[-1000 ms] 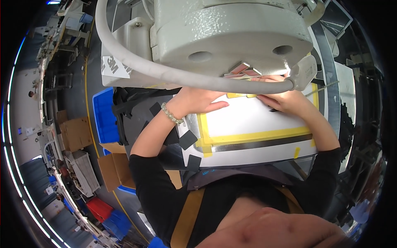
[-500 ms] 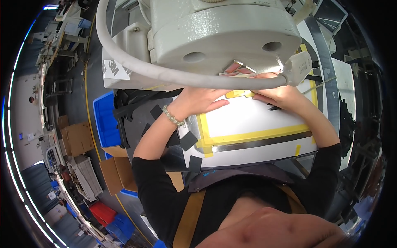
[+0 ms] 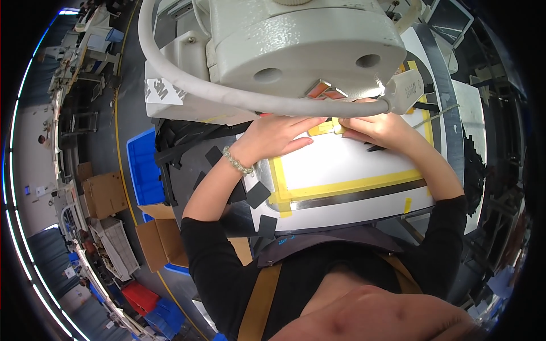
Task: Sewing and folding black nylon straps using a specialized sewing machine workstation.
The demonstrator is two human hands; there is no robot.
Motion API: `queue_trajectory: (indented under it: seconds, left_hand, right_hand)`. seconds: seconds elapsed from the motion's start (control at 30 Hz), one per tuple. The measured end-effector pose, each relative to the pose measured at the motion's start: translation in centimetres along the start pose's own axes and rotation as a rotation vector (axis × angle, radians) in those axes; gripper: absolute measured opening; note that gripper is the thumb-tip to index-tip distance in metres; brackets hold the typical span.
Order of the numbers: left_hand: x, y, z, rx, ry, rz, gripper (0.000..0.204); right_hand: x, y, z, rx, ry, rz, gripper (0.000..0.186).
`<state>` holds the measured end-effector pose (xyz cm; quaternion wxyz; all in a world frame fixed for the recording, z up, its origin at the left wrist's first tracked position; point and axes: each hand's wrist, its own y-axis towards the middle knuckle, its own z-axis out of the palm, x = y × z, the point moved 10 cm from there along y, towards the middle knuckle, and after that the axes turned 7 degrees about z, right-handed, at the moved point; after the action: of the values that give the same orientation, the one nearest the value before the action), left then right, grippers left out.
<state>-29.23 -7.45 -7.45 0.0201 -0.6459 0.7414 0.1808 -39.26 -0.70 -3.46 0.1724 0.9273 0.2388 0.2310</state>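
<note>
My left hand (image 3: 276, 136), with a beaded bracelet at the wrist, lies flat with fingers stretched to the right. Its fingertips touch yellow pieces (image 3: 322, 128) under the machine head. From the other side my right hand (image 3: 380, 129) reaches in, fingers bent and pressed together at the right end of those pieces. What it pinches is too small to make out. A dark pointed thing (image 3: 374, 148) sticks out below its palm. Beneath both hands lies a white sheet (image 3: 335, 162) edged with yellow tape (image 3: 352, 185). The machine's cable partly hides the fingers.
A large pale machine head (image 3: 307, 51) overhangs the work, with a thick grey cable (image 3: 227, 98) looping in front. Red-and-silver metal parts (image 3: 327, 90) sit at its underside. Black square pieces (image 3: 259, 195) lie at left. A blue bin (image 3: 145, 165) and cardboard box (image 3: 162, 241) stand beyond.
My right hand has shifted slightly left, its fingertips now closed at the end of the yellow pieces. The left hand stays nearly in place. The whole view has shifted a little.
</note>
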Motion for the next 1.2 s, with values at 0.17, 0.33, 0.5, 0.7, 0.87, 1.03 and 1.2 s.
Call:
queue_trajectory:
  seconds: [0.17, 0.33, 0.5, 0.7, 0.87, 1.03, 1.2]
  left_hand:
    - [-0.1, 0.1, -0.1, -0.008, 0.024, 0.015, 0.046]
    - [-0.2, 0.2, -0.2, -0.009, 0.009, 0.017, 0.047]
    - [0.1, 0.1, 0.0, 0.003, -0.002, -0.008, 0.048]
    - [0.1, 0.0, -0.1, -0.014, 0.021, 0.0, 0.048]
    - [0.0, 0.0, -0.3, -0.021, 0.011, 0.005, 0.047]
    - [0.1, -0.1, -0.4, -0.019, -0.014, -0.006, 0.047]
    - [-0.1, -0.5, -1.0, -0.108, 0.09, -0.072, 0.048]
  right_hand:
    - [0.3, 0.2, 0.3, -0.001, -0.073, -0.012, 0.041]
    - [0.5, 0.5, 0.4, 0.015, -0.101, -0.016, 0.044]
    - [0.5, 0.7, 0.4, 0.007, -0.111, -0.002, 0.044]
    - [0.3, 0.5, 0.6, 0.006, -0.128, 0.005, 0.043]
    - [0.6, 0.7, 0.6, 0.008, -0.144, -0.004, 0.043]
    - [0.8, 0.6, 0.8, 0.016, -0.165, -0.006, 0.041]
    - [0.7, 0.5, 0.8, 0.009, -0.191, -0.015, 0.04]
